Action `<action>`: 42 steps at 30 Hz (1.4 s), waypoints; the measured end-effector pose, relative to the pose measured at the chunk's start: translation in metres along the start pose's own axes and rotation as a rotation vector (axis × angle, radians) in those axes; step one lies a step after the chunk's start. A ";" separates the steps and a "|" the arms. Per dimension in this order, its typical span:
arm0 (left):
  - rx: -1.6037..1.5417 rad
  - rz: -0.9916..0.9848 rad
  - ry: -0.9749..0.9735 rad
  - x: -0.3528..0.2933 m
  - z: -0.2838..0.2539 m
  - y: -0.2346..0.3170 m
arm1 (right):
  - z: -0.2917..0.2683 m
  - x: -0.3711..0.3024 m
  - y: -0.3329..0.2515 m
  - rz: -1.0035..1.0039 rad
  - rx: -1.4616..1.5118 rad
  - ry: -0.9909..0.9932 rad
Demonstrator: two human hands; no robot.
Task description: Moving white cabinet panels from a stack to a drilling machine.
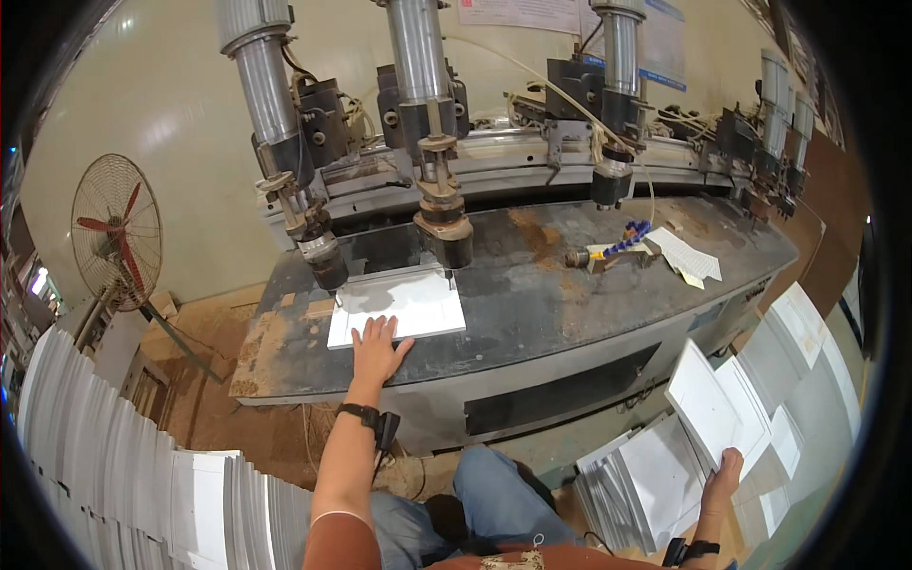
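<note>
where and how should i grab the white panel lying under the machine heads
Probably best by its near edge, right of the left hand, coming from the person's side. The white panel is thin and lies flat on the dark worktop, and two machine heads stand over its far side, so the near edge looks easier to reach.
</note>
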State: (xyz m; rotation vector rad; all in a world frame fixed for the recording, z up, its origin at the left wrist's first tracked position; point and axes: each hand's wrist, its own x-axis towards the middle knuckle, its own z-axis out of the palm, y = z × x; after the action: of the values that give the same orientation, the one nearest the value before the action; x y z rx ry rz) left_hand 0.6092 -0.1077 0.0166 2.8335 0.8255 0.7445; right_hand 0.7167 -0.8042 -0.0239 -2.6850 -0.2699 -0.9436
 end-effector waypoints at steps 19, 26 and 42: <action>0.263 0.317 0.128 -0.274 -0.184 -0.014 | 0.152 0.152 -0.458 -1.208 0.576 -0.135; 0.677 -0.206 0.269 -0.353 -0.259 -0.025 | 0.181 0.147 -0.526 -1.119 0.683 -0.421; 0.917 -0.947 -0.050 -0.378 -0.202 -0.171 | 0.101 0.150 -0.064 -0.247 0.219 -0.267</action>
State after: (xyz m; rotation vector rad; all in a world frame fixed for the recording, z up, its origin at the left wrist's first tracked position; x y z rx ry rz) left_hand 0.1521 -0.1702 -0.0063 2.4062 2.7201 0.1298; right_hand 0.8740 -0.6989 0.0085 -2.6059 -0.7309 -0.5719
